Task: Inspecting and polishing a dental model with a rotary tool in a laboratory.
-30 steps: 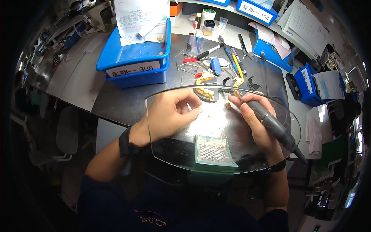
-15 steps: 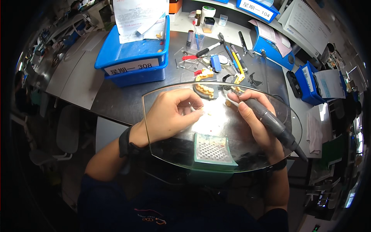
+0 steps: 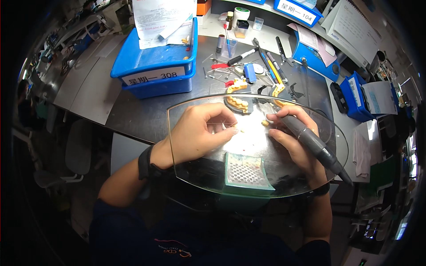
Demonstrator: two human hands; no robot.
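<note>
Both hands work behind a clear curved shield (image 3: 170, 142), over a brightly lit patch of dark tabletop. My left hand (image 3: 197, 133) is closed in a pinch, thumb against fingers; the tiny thing at its fingertips is too small to name. Across my right hand (image 3: 296, 144) lies a dark grey rotary handpiece (image 3: 314, 142), held near the index finger, its cord end toward the lower right. The right thumb stands apart from the index finger. A small yellowish piece (image 3: 265, 123) is beside the right fingertips, and a tinier pale piece (image 3: 242, 131) lies near the left ones.
Yellow dental models (image 3: 237, 103) stand just beyond the hands, with several pens, brushes and tools (image 3: 242, 57) behind. A blue bin (image 3: 153, 66) holding papers stands far left. A perforated pad with green edges (image 3: 248, 172) is nearest my body. At right is a blue control box (image 3: 317, 60).
My right thumb has moved down, away from the index finger, so the yellowish piece between the hands shows more. My left hand keeps its pinch. The whole view has shifted slightly.
</note>
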